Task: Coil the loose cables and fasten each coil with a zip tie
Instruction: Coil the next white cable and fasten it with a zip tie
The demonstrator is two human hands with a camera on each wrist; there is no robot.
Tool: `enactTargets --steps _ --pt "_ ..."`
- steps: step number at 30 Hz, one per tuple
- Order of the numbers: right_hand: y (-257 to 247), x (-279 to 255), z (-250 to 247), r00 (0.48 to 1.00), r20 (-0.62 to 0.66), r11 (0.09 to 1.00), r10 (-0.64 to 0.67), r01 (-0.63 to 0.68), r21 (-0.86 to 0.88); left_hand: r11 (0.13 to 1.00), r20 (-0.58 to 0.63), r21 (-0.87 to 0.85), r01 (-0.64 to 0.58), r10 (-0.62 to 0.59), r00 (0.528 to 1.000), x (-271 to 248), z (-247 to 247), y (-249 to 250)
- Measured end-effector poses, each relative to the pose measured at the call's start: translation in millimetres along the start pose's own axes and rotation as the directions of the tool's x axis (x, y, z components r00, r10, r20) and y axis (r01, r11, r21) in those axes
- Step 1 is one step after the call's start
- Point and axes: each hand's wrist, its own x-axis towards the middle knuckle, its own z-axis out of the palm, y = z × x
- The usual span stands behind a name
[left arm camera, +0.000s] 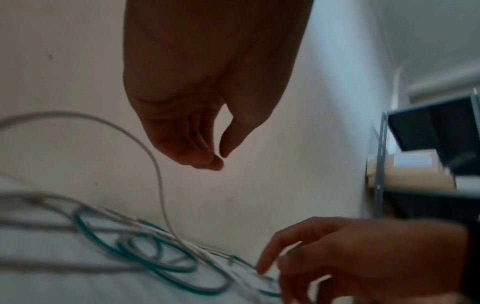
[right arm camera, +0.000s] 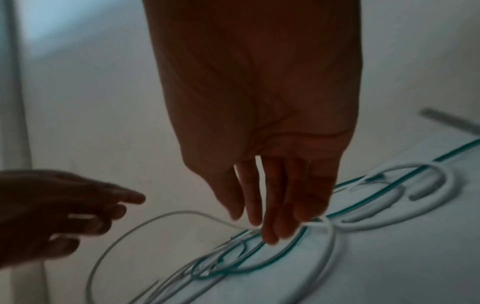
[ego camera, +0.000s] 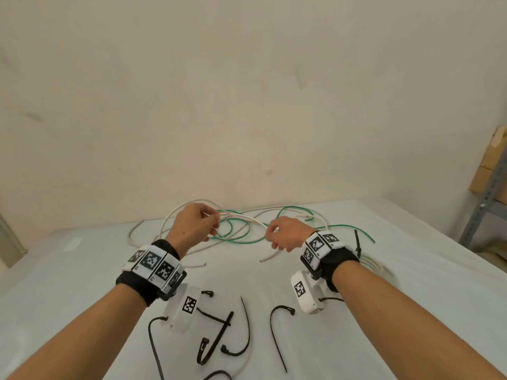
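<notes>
While both hands [ego camera: 193, 224] [ego camera: 286, 233] pinch one white cable [ego camera: 244, 216].

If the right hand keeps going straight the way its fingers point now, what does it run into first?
Most likely the white cable and green cable tangled on the table just past the right hand's fingertips, which already seem to touch a white strand. Depth is unclear; the wall lies beyond them.

My table [ego camera: 82, 283], pale cloth on top: white cables [ego camera: 153, 229] & green cable [ego camera: 241, 237] tangled at far side, black zip ties [ego camera: 277, 333] scattered near me, coiled white cable [ego camera: 378, 266] on right.
</notes>
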Motion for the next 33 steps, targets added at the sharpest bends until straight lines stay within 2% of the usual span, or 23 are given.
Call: enactTargets --steps 1,3,4,5,6,7,8,9,10,11,12,14,16,20,23,29,33 --pt "-9.2 3.8 9.5 0.996 0.087 0.999 0.004 0.0 -0.045 0.984 -0.104 0.172 -0.038 0.056 0.993 9.0 -7.3 -7.9" --pt "-20.1 15.2 28.2 0.99 0.141 0.985 0.02 0.005 -0.172 0.833 -0.21 0.553 -0.017 0.158 0.965 24.4 -20.0 -23.7" --pt "-23.4 20.7 35.5 0.991 0.135 0.978 0.023 0.006 -0.207 0.747 -0.223 0.663 0.057 0.124 0.967 30.8 -25.8 -29.9" --pt "-25.3 26.1 42.0 0.991 0.129 0.977 0.028 0.0 -0.214 0.696 -0.216 0.703 0.146 0.014 0.976 34.8 -30.9 -32.3" --pt "-26.4 30.8 47.1 0.992 0.125 0.977 0.027 0.001 -0.215 0.693 -0.193 0.686 0.22 -0.118 0.974 37.5 -35.3 -33.4" --pt "-27.2 34.9 51.3 0.992 0.121 0.977 0.033 -0.006 -0.215 0.751 -0.14 0.603 0.269 -0.233 0.962 41.9 -39.5 -37.0" --pt "-27.5 37.4 54.0 0.993 0.111 0.976 0.037 -0.011 -0.219 0.857 -0.066 0.427 0.289 -0.289 0.955 46.0 -42.9 -41.2" --pt "-26.3 40.3 57.1 0.995 0.096 0.974 0.041 -0.018 -0.227 0.937 -0.006 0.183 0.296 -0.3 0.954 48.4 -44.7 -44.9" --pt "-24.1 41.9 59.4 0.995 0.085 0.967 0.048 -0.025 -0.254 0.959 0.013 -0.023 0.283 -0.283 0.959 48.0 -46.9 -46.8" --pt "-20.5 42.9 62.4 0.995 0.074 0.954 0.07 -0.045 -0.295 0.962 -0.019 -0.148 0.23 -0.235 0.972 47.8 -49.9 -47.6" --pt "-16.1 42.8 64.6 0.994 0.064 0.938 0.087 -0.06 -0.341 0.968 -0.08 -0.192 0.162 -0.18 0.98 48.5 -53.8 -47.1" --pt "-5.5 41.4 66.6 0.994 0.029 0.918 0.109 -0.09 -0.387 0.982 -0.189 -0.188 0.028 -0.065 0.98 48.8 -63.5 -42.2" --pt "3.4 42.5 64.0 0.996 -0.033 0.92 0.086 -0.092 -0.382 0.976 -0.241 -0.211 -0.045 -0.007 0.97 48.6 -73.9 -33.9" --pt "5.8 44.4 50.0 0.982 -0.189 0.961 0.006 -0.057 -0.269 0.965 -0.217 -0.23 -0.122 0.071 0.974 43.8 -86.3 -20.1" --pt "2.2 42.7 38.8 0.95 -0.309 0.984 -0.034 -0.022 -0.176 0.956 -0.235 -0.234 -0.177 0.121 0.964 37.1 -93.0 -10.6" --pt "12.6 45.2 34.9 0.914 -0.405 0.978 -0.007 -0.078 -0.194 0.882 -0.358 -0.376 -0.284 0.144 0.922 30.4 -121.7 20.4" --pt "7.1 44.0 37.2 0.907 -0.422 0.989 0.0 -0.063 -0.135 0.893 -0.395 -0.339 -0.298 0.152 0.906 30.8 -134.9 32.8"
